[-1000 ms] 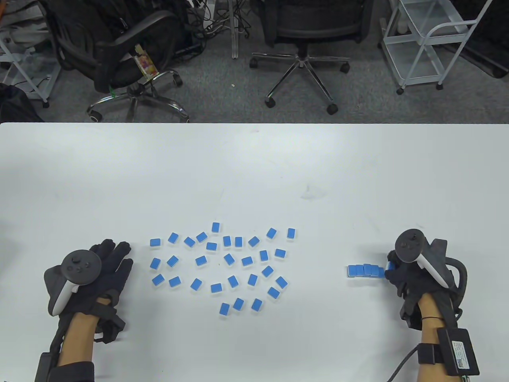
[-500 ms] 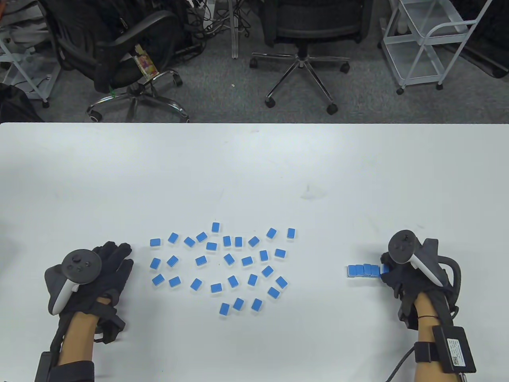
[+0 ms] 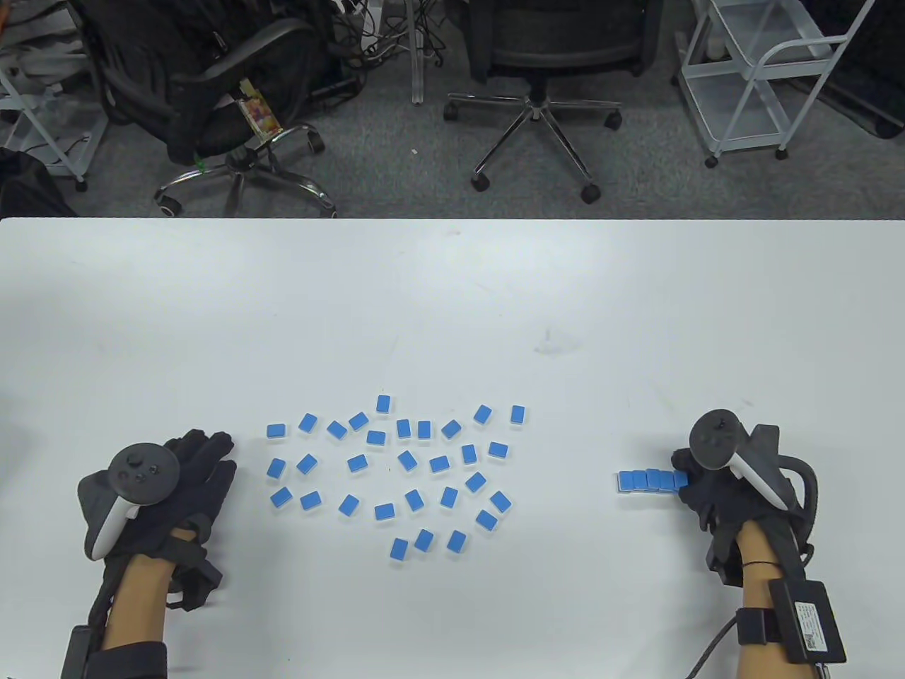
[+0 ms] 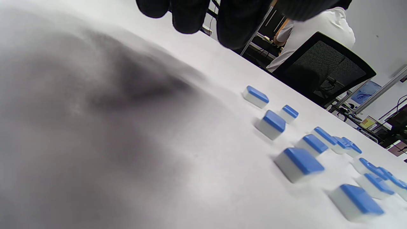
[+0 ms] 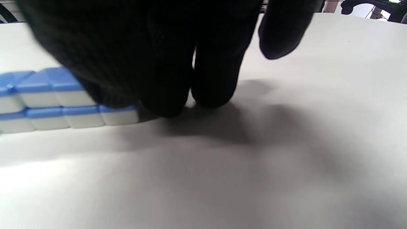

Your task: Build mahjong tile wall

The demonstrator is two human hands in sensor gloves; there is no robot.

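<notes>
A short two-layer wall of blue-backed mahjong tiles (image 3: pixel 647 481) stands at the right of the white table (image 3: pixel 452 297). My right hand (image 3: pixel 696 488) is at the wall's right end, its fingers (image 5: pixel 165 70) curled down over the end tile of the top layer, which sits level with the row (image 5: pixel 57 92). A scatter of loose tiles (image 3: pixel 406 463) lies face down in the middle. My left hand (image 3: pixel 205 460) rests flat on the table left of the scatter, fingers straight, holding nothing. In the left wrist view its fingertips (image 4: pixel 187 16) hover above the table, with loose tiles (image 4: pixel 299 160) off to the right.
Beyond the table's far edge stand two office chairs (image 3: pixel 544 42) (image 3: pixel 212 85) and a white wire cart (image 3: pixel 763 78). A cable and a sensor box are strapped to my right forearm (image 3: pixel 809 622).
My right hand moved slightly left and lowered a tilted tile onto the right end of the wall's top layer; it now lies in line. The left hand has not moved.
</notes>
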